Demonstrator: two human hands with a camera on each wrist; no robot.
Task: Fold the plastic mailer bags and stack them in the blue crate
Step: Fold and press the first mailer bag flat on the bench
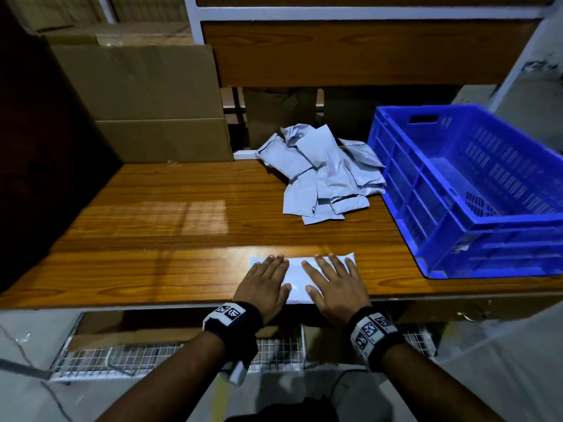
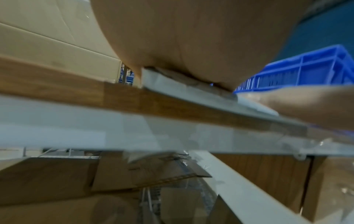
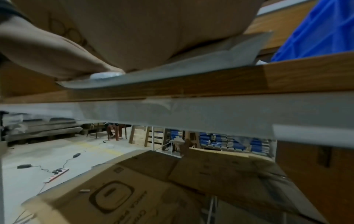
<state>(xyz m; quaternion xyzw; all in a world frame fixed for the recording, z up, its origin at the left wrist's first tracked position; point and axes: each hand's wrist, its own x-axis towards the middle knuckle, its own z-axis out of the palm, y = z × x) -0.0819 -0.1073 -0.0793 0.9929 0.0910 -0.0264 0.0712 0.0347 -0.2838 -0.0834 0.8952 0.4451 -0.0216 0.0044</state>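
Note:
A folded grey mailer bag (image 1: 296, 272) lies flat at the front edge of the wooden table (image 1: 170, 226). My left hand (image 1: 265, 280) presses on its left half with straight fingers. My right hand (image 1: 332, 281) lies flat on its right half, fingers spread. A loose heap of unfolded grey mailer bags (image 1: 323, 175) sits further back, against the blue crate (image 1: 475, 190) at the right. In the left wrist view the palm (image 2: 191, 45) rests on the bag (image 2: 172, 84), with the crate (image 2: 306, 71) behind. In the right wrist view the palm (image 3: 153, 30) covers the bag (image 3: 220, 59).
Flattened cardboard boxes (image 1: 146, 102) lean at the back left of the table. A wooden shelf board in a white frame (image 1: 350, 53) rises behind. Cardboard (image 3: 153, 189) lies under the table, above a wire rack (image 1: 128, 357).

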